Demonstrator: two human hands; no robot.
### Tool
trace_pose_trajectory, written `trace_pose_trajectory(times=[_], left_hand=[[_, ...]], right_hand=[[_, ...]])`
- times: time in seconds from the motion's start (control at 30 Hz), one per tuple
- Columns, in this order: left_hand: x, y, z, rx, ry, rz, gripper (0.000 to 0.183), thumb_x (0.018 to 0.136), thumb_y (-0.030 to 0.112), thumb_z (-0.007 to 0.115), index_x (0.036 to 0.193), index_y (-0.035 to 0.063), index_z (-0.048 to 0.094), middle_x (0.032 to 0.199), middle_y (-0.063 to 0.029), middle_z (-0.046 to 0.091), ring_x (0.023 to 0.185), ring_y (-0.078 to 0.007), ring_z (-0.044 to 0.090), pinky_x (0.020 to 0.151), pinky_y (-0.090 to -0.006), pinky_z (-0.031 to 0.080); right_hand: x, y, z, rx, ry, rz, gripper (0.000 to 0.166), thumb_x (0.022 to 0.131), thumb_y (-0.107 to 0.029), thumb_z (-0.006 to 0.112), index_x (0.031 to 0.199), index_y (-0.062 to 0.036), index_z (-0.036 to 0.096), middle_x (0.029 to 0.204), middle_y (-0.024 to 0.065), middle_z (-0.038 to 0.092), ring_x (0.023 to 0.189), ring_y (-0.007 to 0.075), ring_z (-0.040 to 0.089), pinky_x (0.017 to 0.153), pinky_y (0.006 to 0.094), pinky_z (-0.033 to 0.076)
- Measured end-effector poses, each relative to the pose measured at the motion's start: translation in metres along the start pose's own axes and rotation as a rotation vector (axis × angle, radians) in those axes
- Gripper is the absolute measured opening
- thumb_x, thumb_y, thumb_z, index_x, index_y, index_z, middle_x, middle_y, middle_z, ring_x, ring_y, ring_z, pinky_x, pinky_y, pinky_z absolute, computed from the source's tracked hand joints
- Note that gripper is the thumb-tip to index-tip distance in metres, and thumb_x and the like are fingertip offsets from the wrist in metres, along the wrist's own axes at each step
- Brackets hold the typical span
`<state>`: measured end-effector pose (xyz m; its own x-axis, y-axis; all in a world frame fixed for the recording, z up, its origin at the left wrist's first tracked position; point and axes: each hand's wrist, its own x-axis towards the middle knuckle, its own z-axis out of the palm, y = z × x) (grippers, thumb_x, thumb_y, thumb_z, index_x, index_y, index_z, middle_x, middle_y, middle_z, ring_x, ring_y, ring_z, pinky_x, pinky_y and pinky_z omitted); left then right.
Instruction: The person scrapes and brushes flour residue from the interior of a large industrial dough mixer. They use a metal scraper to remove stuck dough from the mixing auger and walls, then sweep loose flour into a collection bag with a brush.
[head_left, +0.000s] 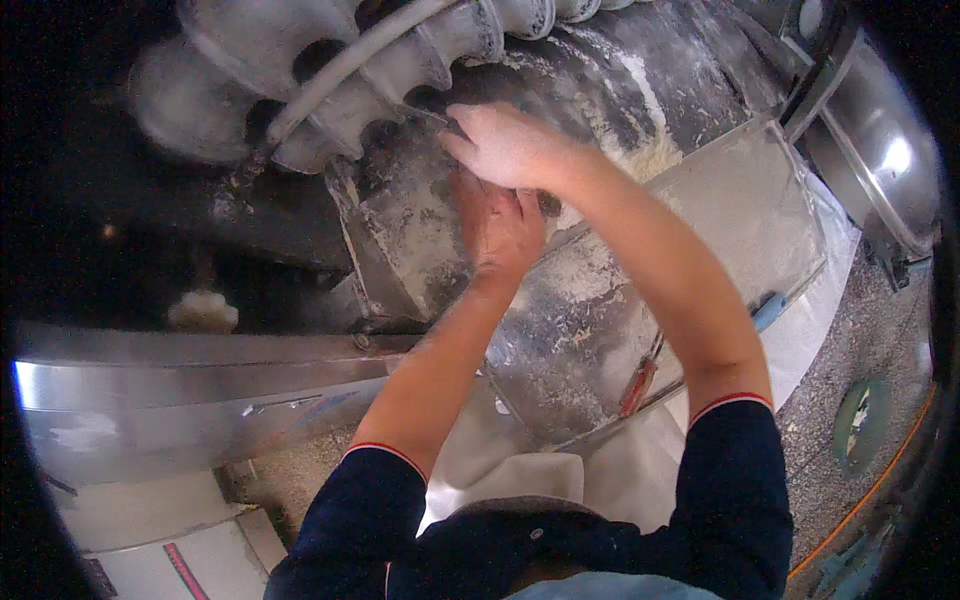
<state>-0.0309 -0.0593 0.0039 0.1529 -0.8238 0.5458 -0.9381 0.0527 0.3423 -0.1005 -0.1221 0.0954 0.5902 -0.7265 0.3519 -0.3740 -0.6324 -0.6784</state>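
Observation:
My left hand (499, 225) reaches forward over a flour-dusted metal tray (409, 225), its palm side low and its fingers partly hidden under the other hand. Just above and across it is my right hand (510, 142), its thumb and fingers bent around a thin metal implement (426, 114) whose tip points to a row of pale, ribbed rollers or screw-like parts (382, 82). What the left fingers touch is hidden. White powder and pale crumbs (585, 270) coat the metal surfaces around both hands.
A red-handled screwdriver (639, 386) lies on the lower metal surface. A blue-handled tool (770, 309) rests at the right edge. A shiny steel vessel (877, 157) stands right; a steel rail (210, 375) runs left. A white container (544, 474) is near my body.

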Motion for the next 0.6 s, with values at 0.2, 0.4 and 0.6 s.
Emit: trace_pose_trajectory(times=[0.2,0.4,0.6], left_hand=[[-0.003,-0.013,0.011,0.076,-0.025,0.081,0.056,0.081,0.026,0.047,0.125,-0.0063,0.033,0.124,-0.0294,0.035,0.112,-0.0445,0.034,0.095,-0.0506,0.026],[-0.005,-0.010,0.001,0.050,-0.099,-0.075,0.055,0.082,0.024,0.049,0.125,-0.0053,0.032,0.122,-0.0247,0.040,0.113,-0.0401,0.037,0.095,-0.0476,0.029],[0.001,0.001,0.008,0.123,-0.043,-0.006,0.056,0.086,0.028,0.045,0.126,-0.0082,0.029,0.130,-0.0263,0.029,0.119,-0.0416,0.029,0.100,-0.0489,0.024]], right_hand=[[0.010,-0.018,-0.023,-0.016,-0.090,0.035,0.029,0.084,-0.021,0.046,0.085,0.0058,0.056,0.083,0.0266,0.058,0.079,0.0417,0.057,0.070,0.0471,0.046],[-0.022,0.007,-0.021,0.036,-0.282,0.037,0.035,0.086,-0.028,0.045,0.090,0.0044,0.057,0.088,0.0283,0.057,0.087,0.0405,0.056,0.076,0.0468,0.044],[-0.029,0.079,-0.036,0.097,0.215,0.197,0.039,0.088,-0.033,0.045,0.088,0.0058,0.052,0.077,0.0250,0.058,0.078,0.0423,0.056,0.069,0.0461,0.045]])
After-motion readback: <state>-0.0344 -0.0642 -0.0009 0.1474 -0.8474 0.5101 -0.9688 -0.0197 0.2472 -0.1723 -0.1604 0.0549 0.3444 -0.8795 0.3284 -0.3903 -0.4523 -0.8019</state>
